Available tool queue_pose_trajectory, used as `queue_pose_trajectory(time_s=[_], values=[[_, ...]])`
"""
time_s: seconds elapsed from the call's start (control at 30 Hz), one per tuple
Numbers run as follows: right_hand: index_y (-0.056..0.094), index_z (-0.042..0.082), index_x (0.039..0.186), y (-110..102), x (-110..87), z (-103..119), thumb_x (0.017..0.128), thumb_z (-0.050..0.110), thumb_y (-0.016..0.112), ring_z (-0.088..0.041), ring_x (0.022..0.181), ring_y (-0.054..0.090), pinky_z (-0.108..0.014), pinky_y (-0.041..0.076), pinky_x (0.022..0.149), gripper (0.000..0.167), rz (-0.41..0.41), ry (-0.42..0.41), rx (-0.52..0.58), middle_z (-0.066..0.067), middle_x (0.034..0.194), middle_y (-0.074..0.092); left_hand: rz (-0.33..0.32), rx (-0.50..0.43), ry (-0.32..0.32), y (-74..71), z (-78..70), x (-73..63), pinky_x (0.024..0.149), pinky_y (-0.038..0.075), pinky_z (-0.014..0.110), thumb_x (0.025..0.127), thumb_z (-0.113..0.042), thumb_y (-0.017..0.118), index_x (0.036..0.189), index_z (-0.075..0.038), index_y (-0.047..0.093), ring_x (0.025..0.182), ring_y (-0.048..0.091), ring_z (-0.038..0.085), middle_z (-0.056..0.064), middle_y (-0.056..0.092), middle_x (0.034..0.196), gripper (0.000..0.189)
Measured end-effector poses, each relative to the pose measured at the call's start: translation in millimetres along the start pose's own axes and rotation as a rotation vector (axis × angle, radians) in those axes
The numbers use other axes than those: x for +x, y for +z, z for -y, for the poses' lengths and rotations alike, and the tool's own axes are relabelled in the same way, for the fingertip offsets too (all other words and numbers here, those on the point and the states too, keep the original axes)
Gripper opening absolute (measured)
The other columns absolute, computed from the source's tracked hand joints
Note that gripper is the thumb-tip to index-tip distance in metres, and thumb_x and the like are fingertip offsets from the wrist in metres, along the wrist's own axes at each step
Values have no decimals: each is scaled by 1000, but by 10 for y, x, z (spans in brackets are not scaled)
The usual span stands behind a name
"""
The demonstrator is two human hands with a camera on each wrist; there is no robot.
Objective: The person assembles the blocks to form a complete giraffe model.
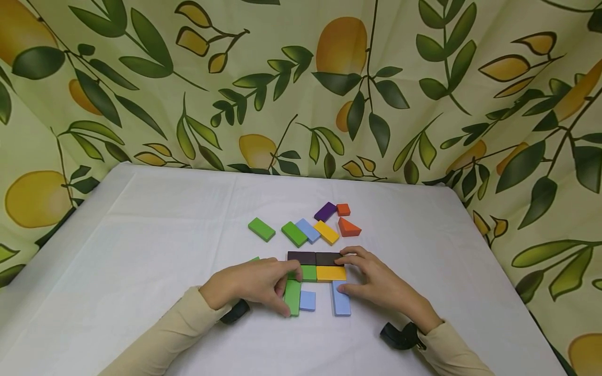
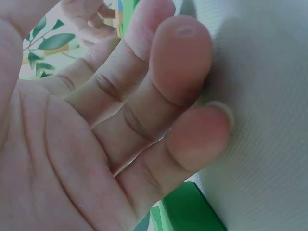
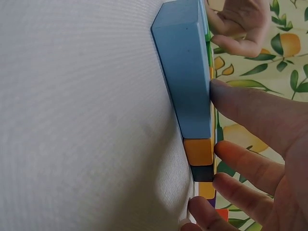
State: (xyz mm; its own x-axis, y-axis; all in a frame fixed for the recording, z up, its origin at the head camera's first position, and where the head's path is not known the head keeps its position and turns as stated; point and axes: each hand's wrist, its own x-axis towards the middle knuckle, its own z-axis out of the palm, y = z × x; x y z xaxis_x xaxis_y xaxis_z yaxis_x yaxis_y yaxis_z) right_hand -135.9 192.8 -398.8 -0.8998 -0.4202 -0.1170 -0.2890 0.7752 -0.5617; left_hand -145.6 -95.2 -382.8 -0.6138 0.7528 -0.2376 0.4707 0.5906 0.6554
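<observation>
Flat blocks form a joined figure: two black blocks on top, green and yellow blocks below, then a long green block and a long blue block as legs. My left hand holds the long green block, thumb by its near end and curled index finger at its far end. A small blue block lies against its right side. With its thumb on the blue leg, my right hand rests its index finger at the right black block.
Behind the figure lie loose green, blue, yellow and purple blocks, with an orange triangle and an orange square. Another green block lies by the left hand. A patterned curtain hangs behind the white table.
</observation>
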Motion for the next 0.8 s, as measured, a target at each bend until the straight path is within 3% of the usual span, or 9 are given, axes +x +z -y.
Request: queue_pose_trajectory(time_s=[0.27, 0.8], values=[[66, 16, 127, 5, -7, -12, 81, 34, 81, -34, 131, 48, -58, 44, 107, 51, 0, -15, -2, -8, 143, 50, -1, 13, 50, 10, 18, 13, 55, 42, 17, 75, -29, 87, 113, -22, 62, 56, 49, -2, -14, 52, 60, 46], [66, 17, 126, 1, -3, -14, 81, 36, 81, -35, 132, 47, -59, 43, 108, 51, -3, -9, -4, -8, 143, 50, -57, 55, 71, 12, 15, 33, 56, 39, 15, 79, -38, 83, 115, -22, 64, 55, 48, -3, -15, 51, 59, 43]])
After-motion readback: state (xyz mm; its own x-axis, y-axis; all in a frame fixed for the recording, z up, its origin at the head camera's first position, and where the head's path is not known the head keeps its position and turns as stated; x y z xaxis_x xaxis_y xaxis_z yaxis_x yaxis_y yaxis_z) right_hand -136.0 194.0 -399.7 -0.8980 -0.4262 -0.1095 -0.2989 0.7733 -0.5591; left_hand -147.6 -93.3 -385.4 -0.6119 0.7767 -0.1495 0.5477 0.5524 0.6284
